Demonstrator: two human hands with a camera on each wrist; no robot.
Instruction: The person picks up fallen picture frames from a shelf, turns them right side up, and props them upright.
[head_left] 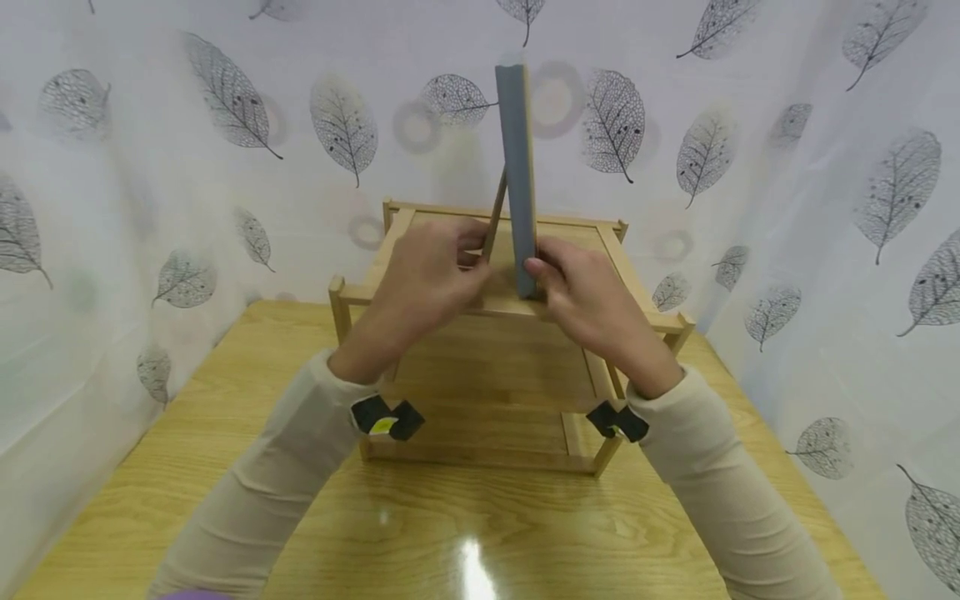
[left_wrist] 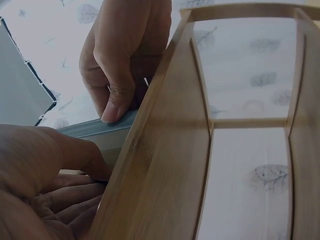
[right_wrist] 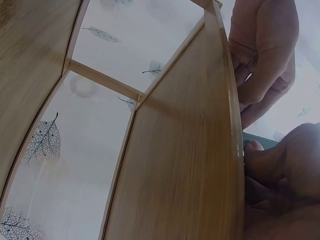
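On top of a two-tier wooden shelf (head_left: 427, 298) stands a blue-grey picture frame (head_left: 515, 158), seen edge-on and nearly upright. From its left side a thin brown strut (head_left: 496, 212) slants down toward the shelf top. My left hand (head_left: 427, 271) pinches the strut near its lower end. With the thumb on its near edge and the fingers behind on the right, my right hand (head_left: 592, 292) grips the frame low down. In the left wrist view, the right thumb presses the blue edge (left_wrist: 95, 127). The frame's front face is hidden.
The shelf stands on a wood-grain table (head_left: 225, 417), with posts jutting above its top corners. Its lower board (head_left: 472, 429) shows beneath the top. A pale curtain (head_left: 300, 50) printed with leaves hangs behind and along both sides.
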